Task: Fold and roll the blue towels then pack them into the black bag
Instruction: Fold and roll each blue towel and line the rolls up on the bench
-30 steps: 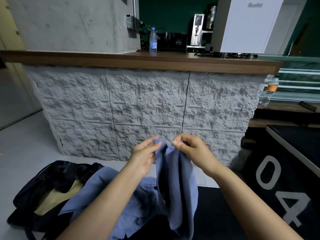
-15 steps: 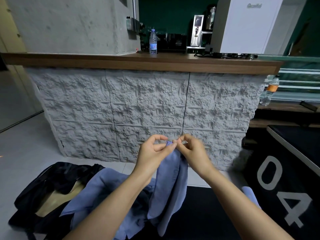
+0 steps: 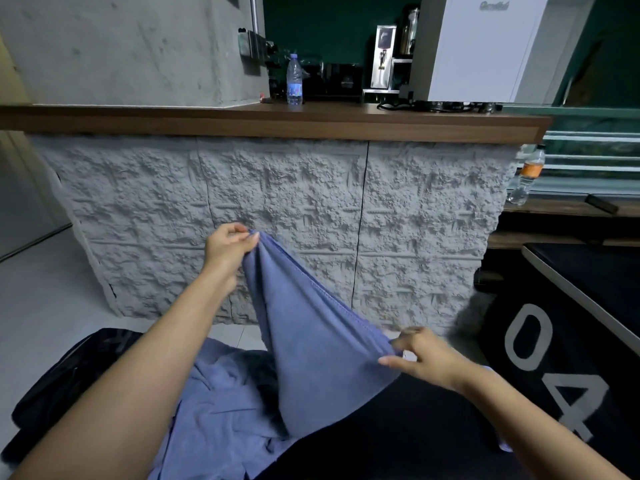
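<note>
The black bag [image 3: 59, 386] is being mostly hidden by the left forearm. 1 soft blue towel [image 3: 311, 348], stitched along its hem, is being held in the air over a rumpled heap of blue cloth [image 3: 221, 410]. Its long edge is being stretched slantwise, upper left to lower right, 1 corner being pinched by the left hand [image 3: 227, 249], the other by the right hand [image 3: 427, 362].

Dim, flat indoor light, soft shadows only. Strong wide-angle bowing along frame edges. Motion blur on right hand [image 3: 427, 358], lower right. Centre sharp.
</note>
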`<state>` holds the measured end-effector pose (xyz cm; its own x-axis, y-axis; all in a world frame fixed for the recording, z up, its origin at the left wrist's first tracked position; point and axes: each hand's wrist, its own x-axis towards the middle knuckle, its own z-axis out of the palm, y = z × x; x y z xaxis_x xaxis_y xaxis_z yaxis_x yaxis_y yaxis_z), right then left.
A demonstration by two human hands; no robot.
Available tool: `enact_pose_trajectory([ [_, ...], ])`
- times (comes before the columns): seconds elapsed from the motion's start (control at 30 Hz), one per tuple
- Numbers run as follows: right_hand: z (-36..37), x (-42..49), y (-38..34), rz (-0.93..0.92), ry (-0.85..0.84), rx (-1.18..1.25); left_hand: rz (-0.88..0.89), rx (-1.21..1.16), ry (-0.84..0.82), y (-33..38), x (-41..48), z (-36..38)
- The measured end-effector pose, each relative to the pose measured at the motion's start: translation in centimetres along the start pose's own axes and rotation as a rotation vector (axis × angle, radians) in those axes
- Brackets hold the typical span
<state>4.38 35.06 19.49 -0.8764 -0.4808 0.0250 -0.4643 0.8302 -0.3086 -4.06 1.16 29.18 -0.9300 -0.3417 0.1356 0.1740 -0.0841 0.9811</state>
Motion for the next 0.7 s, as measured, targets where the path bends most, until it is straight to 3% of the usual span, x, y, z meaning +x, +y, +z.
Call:
enact_pose_trajectory([
  [0.17, -1.3, 0.3, 4.7, 0.027, 0.329, -0.052, 0.063, 0.221, -0.113, -3.3, 0.0, -3.1],
  [0.3, -3.3, 1.4, 4.2, 0.191, 0.5, 0.145, 0.071, 0.325, -0.217, -4.9, -0.6, -4.5],
  [0.4, -4.5, 2.0, 3.2, 0.233, 0.593, 0.18, 0.127, 0.313, -0.187, -4.6, -0.9, -4.5],
  [0.47, -4.7, 2.2, 3.1, 0.204, 0.701, 0.047, 0.166, 0.285, -0.123, -4.6, -1.3, -4.6],
  [0.57, -3.5, 2.7, 4.0, 0.28, 0.569, -0.085, 0.157, 0.356, -0.082, -5.9, -2.1, -4.6],
  [0.7, -3.2, 2.6, 4.1, 0.328, 0.609, 0.274, 0.113, 0.292, -0.085, -6.2, -2.1, -5.1],
])
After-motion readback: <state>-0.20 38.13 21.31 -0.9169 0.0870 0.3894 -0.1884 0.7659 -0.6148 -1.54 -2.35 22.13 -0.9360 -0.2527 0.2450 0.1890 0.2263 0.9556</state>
